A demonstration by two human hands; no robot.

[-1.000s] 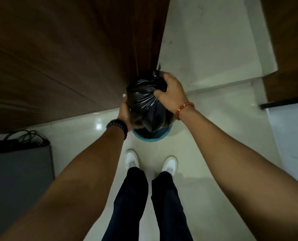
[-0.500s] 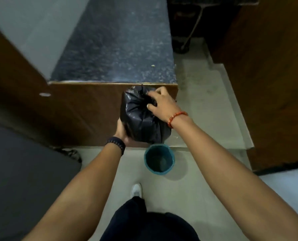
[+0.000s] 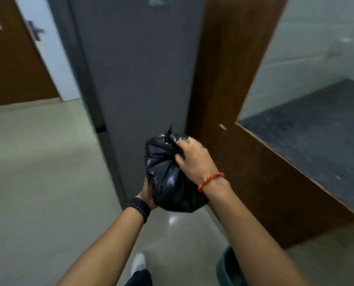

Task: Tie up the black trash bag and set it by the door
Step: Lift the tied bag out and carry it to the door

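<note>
Head cam only: looks fwd & down, close on forearms, floor [image 3: 37,182] beyond.

Plenty out of sight here

The left hand [image 3: 148,194] sits mostly behind the black trash bag [image 3: 169,178], grip unreadable. The teal bin [image 3: 226,269] runs under the right arm and off the bottom edge. The wooden door [image 3: 13,58] at top left is smeared with blur.

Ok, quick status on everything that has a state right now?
black trash bag: off the floor, neck bunched
right hand: gripping the bag's neck
left hand: cupping the bag from below
teal bin: on the floor, mostly hidden
brown door: looks shut
</note>
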